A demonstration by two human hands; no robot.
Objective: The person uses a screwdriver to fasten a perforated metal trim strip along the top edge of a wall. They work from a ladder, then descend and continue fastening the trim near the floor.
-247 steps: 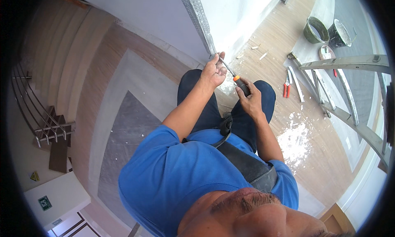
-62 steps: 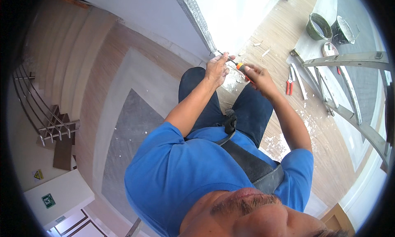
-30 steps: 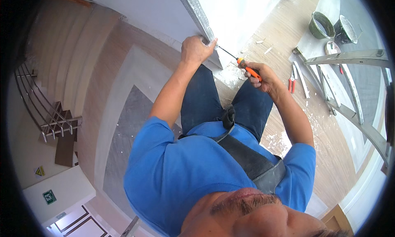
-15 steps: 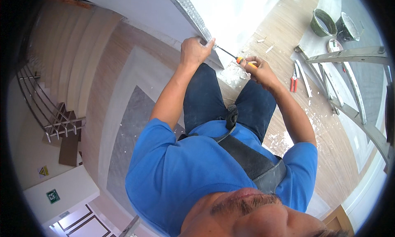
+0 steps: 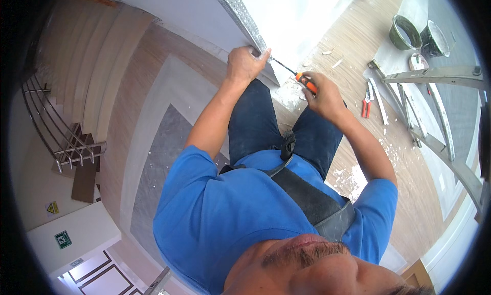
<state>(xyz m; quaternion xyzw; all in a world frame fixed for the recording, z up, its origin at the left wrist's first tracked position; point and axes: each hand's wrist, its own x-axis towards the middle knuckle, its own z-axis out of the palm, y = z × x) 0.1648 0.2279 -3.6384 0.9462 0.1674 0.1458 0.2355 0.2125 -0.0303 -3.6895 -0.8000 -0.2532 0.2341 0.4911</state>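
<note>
A perforated metal corner strip (image 5: 238, 19) runs down the edge of the white wall. My left hand (image 5: 245, 66) is closed around its lower end, thumb on the wall's right face. My right hand (image 5: 324, 96) grips the orange-and-black handle of a screwdriver (image 5: 307, 83) between thumb and fingers. Its thin dark shaft points up and left, the tip at the strip's lower end, just beside my left thumb. Whether a screw sits under the tip is too small to tell. White plaster crumbs (image 5: 289, 94) lie on the floor below, between my knees and the wall.
Right of my knees lie red-handled snips (image 5: 366, 106) beside a pale strip (image 5: 379, 101). A metal ladder (image 5: 434, 75) stands at the right. Beyond it are a green bucket (image 5: 405, 33) and a dark bucket (image 5: 434, 39). At far left are stairs (image 5: 87, 64) and a metal railing (image 5: 61, 136).
My right hand has shifted its hold on the screwdriver, and the handle has turned, showing different orange and black sides. My left hand stays on the strip. The view has moved slightly.
</note>
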